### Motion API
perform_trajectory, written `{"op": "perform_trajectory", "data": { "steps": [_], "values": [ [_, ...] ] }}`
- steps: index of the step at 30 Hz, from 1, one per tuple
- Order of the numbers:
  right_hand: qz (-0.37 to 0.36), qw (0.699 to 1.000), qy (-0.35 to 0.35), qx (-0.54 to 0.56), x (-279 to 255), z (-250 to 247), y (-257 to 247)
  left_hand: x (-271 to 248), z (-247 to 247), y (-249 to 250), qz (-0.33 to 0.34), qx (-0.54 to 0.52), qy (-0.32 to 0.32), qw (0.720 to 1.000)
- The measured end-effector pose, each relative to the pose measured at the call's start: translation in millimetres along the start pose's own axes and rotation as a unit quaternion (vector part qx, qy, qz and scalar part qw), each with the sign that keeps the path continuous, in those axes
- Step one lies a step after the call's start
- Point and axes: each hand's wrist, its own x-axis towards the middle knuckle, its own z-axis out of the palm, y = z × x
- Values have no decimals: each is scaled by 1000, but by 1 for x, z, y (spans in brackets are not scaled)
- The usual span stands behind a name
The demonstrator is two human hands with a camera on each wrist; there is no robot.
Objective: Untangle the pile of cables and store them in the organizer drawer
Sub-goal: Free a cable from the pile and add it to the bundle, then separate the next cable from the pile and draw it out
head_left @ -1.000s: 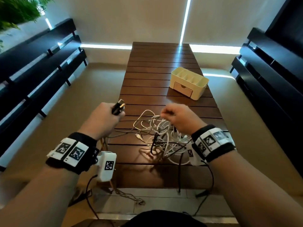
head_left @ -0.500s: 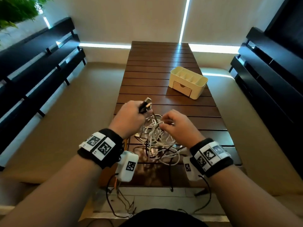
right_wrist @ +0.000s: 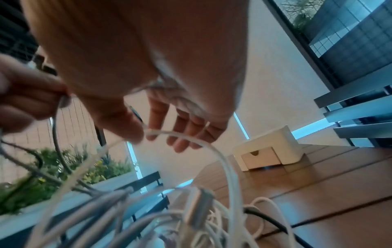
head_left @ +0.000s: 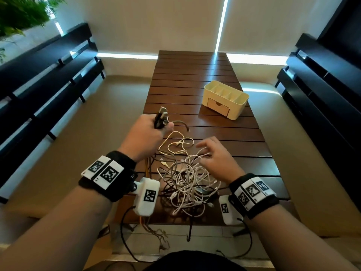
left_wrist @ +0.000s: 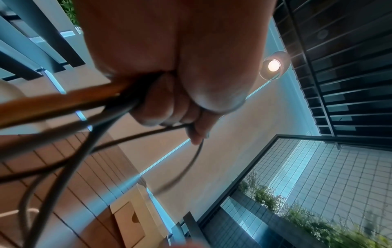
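Two hands | left hand (head_left: 145,132) fisted round dark cables (head_left: 161,118) | right hand (head_left: 215,159) spread, brushing white cable (right_wrist: 212,147)

1. A long slatted table (head_left: 187,79) of dark brown wood runs away from the viewer toward a cream wall (head_left: 156,22).
2. Dark slatted benches stand along the left side (head_left: 45,75) and the right side (head_left: 320,90).
3. Green plants (head_left: 21,14) show at the upper left.
4. A round lamp (left_wrist: 273,65) glows, seen from the left wrist.
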Motion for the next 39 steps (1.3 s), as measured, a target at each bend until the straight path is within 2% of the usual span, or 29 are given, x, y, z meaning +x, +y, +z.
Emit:
{"op": "perform_trajectory", "data": {
  "steps": [3, 6, 11, 14, 16, 18, 20, 22, 23, 24, 26, 27, 28, 29, 31, 33, 35, 39],
  "values": [
    [-81, 991, 67, 77, -3, -6, -30, -7, 4, -2, 10, 30, -56, 998],
    [-125, 988, 61, 74, -2, -4, -46, -12, 8, -2, 26, 25, -78, 996],
    [-92, 993, 14, 65, -10, -3, -51, -20, 2, -3, 34, 15, -73, 997],
    [-64, 992, -66, 81, -24, -6, -59, -29, -8, -5, 25, -11, -63, 998],
    [-32, 984, -147, 93, -34, -5, -63, -33, -17, -6, 7, -58, -54, 997],
    [4, 962, -259, 88, -42, -1, -64, -39, -26, -3, -3, -102, -45, 994],
    [28, 924, -376, 65, -49, 2, -64, -46, -33, 2, -1, -130, -42, 991],
    [39, 899, -435, 33, -50, 0, -62, -53, -38, 5, -1, -140, -42, 989],
    [31, 908, -418, 7, -48, -1, -59, -55, -41, 5, -3, -141, -41, 989],
    [15, 930, -366, -23, -44, -1, -54, -57, -42, 5, -3, -141, -40, 989],
    [-4, 977, -207, -54, -35, 2, -39, -60, -43, 4, -3, -144, -38, 989],
    [-5, 987, -145, -62, -32, 7, -31, -61, -43, 4, -3, -148, -37, 988],
    [1, 989, -119, -85, -30, 14, -23, -62, -42, 4, -3, -151, -36, 988],
    [19, 984, -132, -120, -29, 23, -15, -63, -42, 5, -2, -153, -36, 988],
    [57, 957, -205, -196, -32, 43, 0, -65, -42, 7, 3, -154, -37, 987],
    [57, 932, -232, -271, -34, 55, 13, -66, -43, 8, 7, -155, -36, 987],
    [61, 925, -212, -311, -28, 55, 21, -69, -46, 8, 6, -157, -34, 987],
    [74, 933, -174, -307, -9, 36, 17, -73, -51, 4, 6, -154, -25, 988]
  ]
}}
